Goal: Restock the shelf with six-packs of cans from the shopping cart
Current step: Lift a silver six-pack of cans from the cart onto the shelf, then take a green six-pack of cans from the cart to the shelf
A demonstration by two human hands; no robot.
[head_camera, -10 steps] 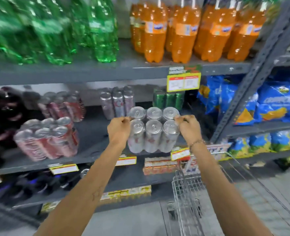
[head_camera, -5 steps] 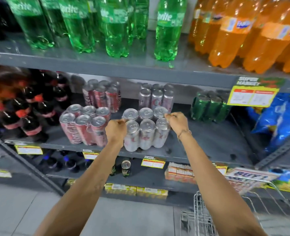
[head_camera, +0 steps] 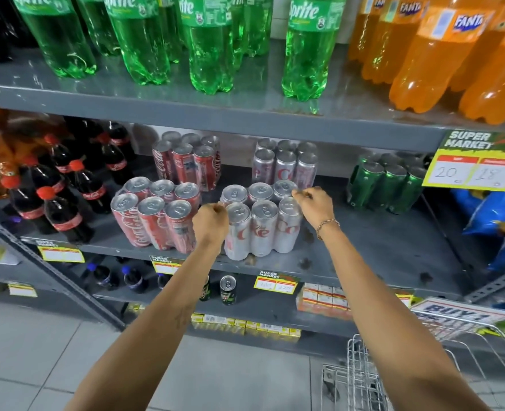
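Observation:
A silver six-pack of cans in clear wrap stands on the grey middle shelf, near its front edge. My left hand pinches the wrap at the pack's left side. My right hand grips the wrap at its top right corner. A second silver six-pack sits right behind it. Red six-packs stand to the left, one at the front and one at the back. The wire shopping cart shows at the bottom right, its inside out of view.
A green six-pack stands to the right, with bare shelf in front of it. Dark cola bottles crowd the left. Green and orange bottles fill the shelf above. Blue snack bags and a yellow price sign are at the right.
The silver six-pack went from in front of the shelf onto the middle shelf beside the red pack. Both hands stayed on it. My view shifted left and closer.

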